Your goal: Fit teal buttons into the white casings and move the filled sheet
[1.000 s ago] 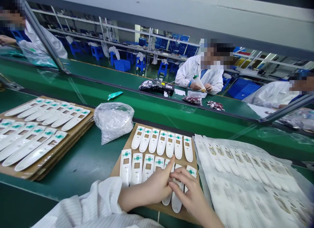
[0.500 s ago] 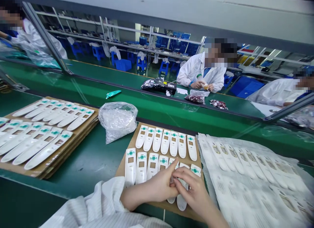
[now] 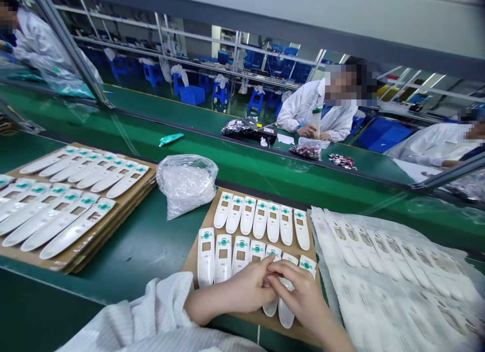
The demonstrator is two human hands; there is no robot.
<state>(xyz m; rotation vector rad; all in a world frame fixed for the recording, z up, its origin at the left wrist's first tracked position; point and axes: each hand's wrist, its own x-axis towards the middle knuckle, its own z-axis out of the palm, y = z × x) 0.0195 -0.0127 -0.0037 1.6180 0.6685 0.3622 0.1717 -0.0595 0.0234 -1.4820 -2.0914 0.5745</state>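
A brown cardboard sheet (image 3: 212,213) lies in front of me with two rows of white plastic shells (image 3: 261,219) that bear green buttons. My left hand (image 3: 246,287) and my right hand (image 3: 301,294) meet over the near row, fingers curled and pressed together on one white shell (image 3: 285,311). Both hands pinch at its upper end, and the fingertips hide what lies between them. A white sleeve covers my left forearm.
A clear bag of small parts (image 3: 186,181) sits left of the sheet. Stacked cardboard trays of long white shells (image 3: 71,210) lie further left. Bagged white shells (image 3: 386,271) cover the right. Across the green conveyor (image 3: 242,165), people in white coats work.
My hands have closed tighter together over the same shell. The view has shifted slightly, so everything sits a little further right and lower.
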